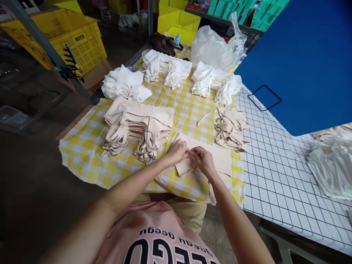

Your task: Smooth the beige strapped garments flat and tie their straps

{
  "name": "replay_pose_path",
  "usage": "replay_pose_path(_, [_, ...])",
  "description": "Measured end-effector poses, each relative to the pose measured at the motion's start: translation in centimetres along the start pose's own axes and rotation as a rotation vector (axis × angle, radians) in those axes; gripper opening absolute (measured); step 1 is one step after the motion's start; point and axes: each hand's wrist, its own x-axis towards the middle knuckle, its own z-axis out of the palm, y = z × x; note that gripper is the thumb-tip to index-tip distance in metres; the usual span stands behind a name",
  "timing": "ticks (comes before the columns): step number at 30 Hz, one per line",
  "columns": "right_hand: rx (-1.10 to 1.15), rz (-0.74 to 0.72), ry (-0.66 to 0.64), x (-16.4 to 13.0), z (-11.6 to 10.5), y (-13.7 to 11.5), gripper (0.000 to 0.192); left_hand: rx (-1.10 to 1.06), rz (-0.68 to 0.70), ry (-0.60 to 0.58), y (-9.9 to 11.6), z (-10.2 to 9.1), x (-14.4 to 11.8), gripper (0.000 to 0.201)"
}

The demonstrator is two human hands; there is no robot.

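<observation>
A flat beige cloth piece (220,157) lies before me on the yellow-and-white checked tablecloth (90,161). My left hand (178,151) pinches at the middle of this cloth, fingers closed. Close beside it, my right hand (202,158) is also closed, its fingertips nearly meeting the left ones. The bit of cloth between the fingertips is mostly hidden. A narrow beige strap (211,194) hangs over the table's front edge below my right wrist. To the left stands a neat stack of beige cloth pieces with looped straps (140,113). A crumpled beige heap (231,126) lies to the right.
White strapped cloth stacks (166,68) and a loose white pile (123,82) line the back, near a clear plastic bag (214,47) and a dark handbag (165,44). A blue panel (299,66) overhangs the gridded white tablecloth (275,176). A yellow crate (82,40) stands left.
</observation>
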Motion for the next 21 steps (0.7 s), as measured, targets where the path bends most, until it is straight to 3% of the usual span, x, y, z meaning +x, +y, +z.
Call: replay_pose_path(21, [-0.326,-0.152,-0.043,0.27,0.05,-0.08,0.023,-0.041,-0.05,-0.003,0.1,-0.42,0.45,0.021])
